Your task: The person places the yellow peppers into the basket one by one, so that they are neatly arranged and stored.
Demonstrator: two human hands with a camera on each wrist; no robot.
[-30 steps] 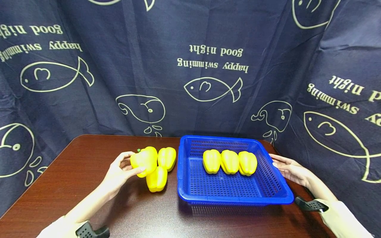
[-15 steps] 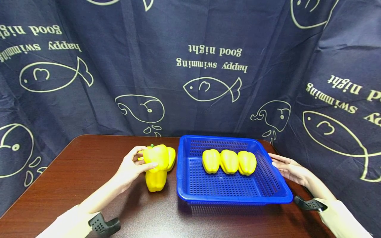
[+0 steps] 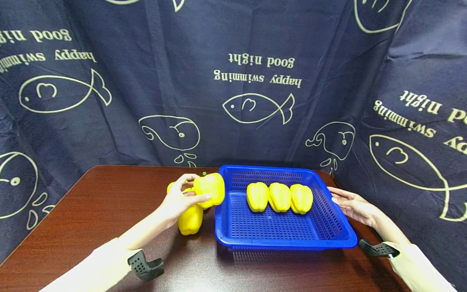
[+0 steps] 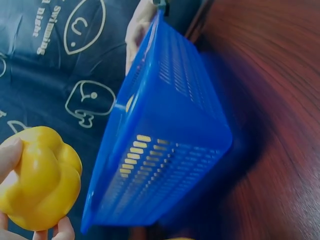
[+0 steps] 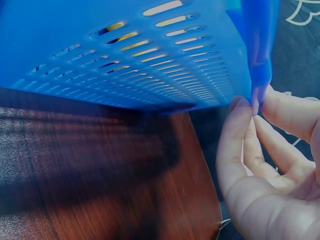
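Observation:
My left hand point(image 3: 178, 202) grips a yellow bell pepper point(image 3: 211, 189) between thumb and fingers, raised beside the left rim of the blue basket point(image 3: 270, 244). In the left wrist view that pepper point(image 4: 42, 175) hangs just outside the basket wall point(image 4: 185, 120). Three yellow peppers point(image 3: 279, 197) lie in a row inside the basket. Behind and below my left hand are other yellow peppers point(image 3: 190, 220), partly hidden. At the basket's right rim, my right hand point(image 3: 359, 207) pinches the edge; the right wrist view shows the fingers point(image 5: 235, 145) and thumb meeting on the rim.
A dark brown wooden table point(image 3: 109, 202) holds everything, with its glossy front part below the basket. A dark blue curtain point(image 3: 204, 73) with fish and whale drawings hangs behind and to the right side.
My left hand has carried the gripped pepper rightward, from over the loose peppers to the basket's left rim. My right hand keeps its place on the basket, which has not visibly moved.

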